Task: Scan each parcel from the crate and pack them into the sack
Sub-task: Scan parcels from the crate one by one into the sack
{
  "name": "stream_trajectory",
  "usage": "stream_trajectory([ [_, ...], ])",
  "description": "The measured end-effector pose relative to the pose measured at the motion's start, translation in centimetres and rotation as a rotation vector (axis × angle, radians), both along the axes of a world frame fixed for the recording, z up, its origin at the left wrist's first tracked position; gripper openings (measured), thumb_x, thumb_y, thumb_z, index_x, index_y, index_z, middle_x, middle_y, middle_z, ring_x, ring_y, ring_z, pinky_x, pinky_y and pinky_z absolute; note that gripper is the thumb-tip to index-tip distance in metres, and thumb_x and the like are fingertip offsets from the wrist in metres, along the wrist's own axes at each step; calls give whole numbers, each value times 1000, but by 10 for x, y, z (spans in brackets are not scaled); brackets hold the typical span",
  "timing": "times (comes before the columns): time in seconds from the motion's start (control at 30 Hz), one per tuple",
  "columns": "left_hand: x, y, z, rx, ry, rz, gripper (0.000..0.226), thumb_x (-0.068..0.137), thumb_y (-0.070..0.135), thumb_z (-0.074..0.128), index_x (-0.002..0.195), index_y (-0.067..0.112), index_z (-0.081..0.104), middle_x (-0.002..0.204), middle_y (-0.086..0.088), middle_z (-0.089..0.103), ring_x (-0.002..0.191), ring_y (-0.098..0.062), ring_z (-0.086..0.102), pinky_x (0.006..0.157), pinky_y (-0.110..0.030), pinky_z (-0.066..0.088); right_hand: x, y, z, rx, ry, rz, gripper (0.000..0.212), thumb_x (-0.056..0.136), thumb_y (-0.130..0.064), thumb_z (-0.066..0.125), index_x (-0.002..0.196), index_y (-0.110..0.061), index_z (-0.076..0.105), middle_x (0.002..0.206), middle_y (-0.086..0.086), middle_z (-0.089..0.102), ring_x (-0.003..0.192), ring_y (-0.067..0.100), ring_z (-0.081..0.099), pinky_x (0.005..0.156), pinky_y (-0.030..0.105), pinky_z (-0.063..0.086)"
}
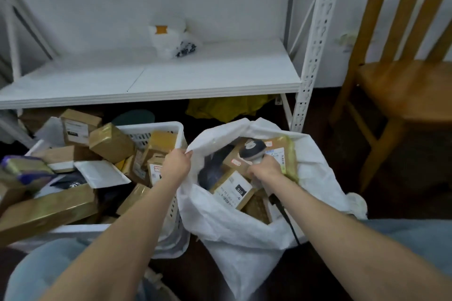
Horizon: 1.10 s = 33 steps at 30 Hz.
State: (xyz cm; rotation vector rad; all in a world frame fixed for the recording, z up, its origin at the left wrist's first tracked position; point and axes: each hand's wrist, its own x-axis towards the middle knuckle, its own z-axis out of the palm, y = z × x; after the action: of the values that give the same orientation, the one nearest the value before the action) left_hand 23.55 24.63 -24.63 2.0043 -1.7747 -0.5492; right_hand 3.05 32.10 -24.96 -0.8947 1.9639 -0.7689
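A white sack [244,222] stands open on the floor at centre right, with several brown parcels inside; one labelled parcel [232,190] lies on top. My left hand [176,162] grips the sack's left rim and holds it open. My right hand [265,169] is inside the sack's mouth, gripping a grey handheld scanner [253,150] whose black cable trails down over the sack's front. To the left, a white plastic crate [156,129] is heaped with several brown boxes and padded mailers.
A white metal shelf [171,80] runs across the back, with a clear plastic bag [171,39] on it. Its perforated upright [315,44] stands behind the sack. A wooden chair [401,85] is at the right. Yellow material [227,107] lies under the shelf.
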Motion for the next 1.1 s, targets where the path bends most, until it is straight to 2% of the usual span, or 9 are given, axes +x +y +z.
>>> stream_trajectory([
  [0.13, 4, -4, 11, -82, 102, 77, 34, 101, 30, 41, 117, 7, 61, 109, -19, 65, 98, -37, 59, 78, -39, 43, -2, 2, 15, 0, 35, 18, 24, 84, -13, 66, 101, -9, 50, 103, 11, 58, 96, 28, 57, 77, 35, 49],
  [0.27, 3, 8, -12, 169, -53, -21, 57, 98, 30, 49, 147, 14, 26, 139, -21, 41, 120, -41, 48, 94, -51, 43, -5, 3, 13, 7, 25, 28, 28, 82, -13, 67, 105, -4, 54, 107, 12, 61, 98, 28, 59, 82, 35, 51],
  [0.33, -1, 10, -23, 145, -95, -42, 66, 96, 30, 54, 149, 14, 18, 142, -21, 34, 123, -41, 44, 95, -51, 43, -7, 4, 4, 30, 13, 25, 30, 81, -12, 68, 108, -3, 57, 107, 12, 63, 97, 27, 60, 84, 36, 52],
  [0.47, -25, -5, -20, -92, -336, -180, 66, 94, 33, 57, 148, 13, 25, 142, -17, 36, 130, -35, 37, 102, -48, 36, -21, -1, -4, -4, -20, -28, 17, 85, -13, 67, 96, -10, 55, 93, 7, 60, 76, 19, 53, 82, 36, 52],
  [0.57, -64, -28, -12, -125, -387, -348, 59, 95, 35, 55, 145, 12, 34, 141, -16, 37, 129, -34, 37, 101, -44, 37, -53, -17, -1, -3, 51, -93, 18, 87, -16, 65, 100, -11, 54, 96, 8, 60, 81, 23, 54, 78, 33, 49],
  [0.8, -208, -86, -32, 32, -369, -639, 55, 98, 41, 43, 145, 15, 33, 147, -10, 35, 134, -28, 34, 104, -43, 37, -167, -60, -19, 65, 164, -340, 42, 84, -25, 65, 123, -13, 55, 122, 12, 60, 106, 32, 61, 83, 39, 53],
  [0.9, -263, -111, -56, 78, -371, -727, 60, 99, 45, 38, 150, 17, 23, 154, -8, 30, 142, -27, 25, 112, -47, 28, -199, -78, -48, 128, 144, -370, 40, 84, -25, 66, 121, -12, 57, 120, 13, 60, 105, 32, 61, 78, 36, 52],
  [1.0, -304, -131, -82, 141, -404, -759, 67, 99, 53, 32, 153, 20, 13, 156, -9, 28, 146, -28, 17, 116, -54, 15, -212, -95, -82, 188, 109, -359, 42, 81, -25, 68, 120, -12, 58, 120, 14, 61, 109, 33, 60, 90, 42, 53],
  [1.1, -326, -144, -104, 281, -535, -717, 65, 96, 59, 33, 151, 27, 21, 150, -10, 39, 141, -31, 29, 112, -58, 12, -220, -104, -110, 228, 82, -329, 39, 81, -19, 67, 119, -11, 58, 117, 12, 63, 106, 31, 62, 87, 39, 54],
])
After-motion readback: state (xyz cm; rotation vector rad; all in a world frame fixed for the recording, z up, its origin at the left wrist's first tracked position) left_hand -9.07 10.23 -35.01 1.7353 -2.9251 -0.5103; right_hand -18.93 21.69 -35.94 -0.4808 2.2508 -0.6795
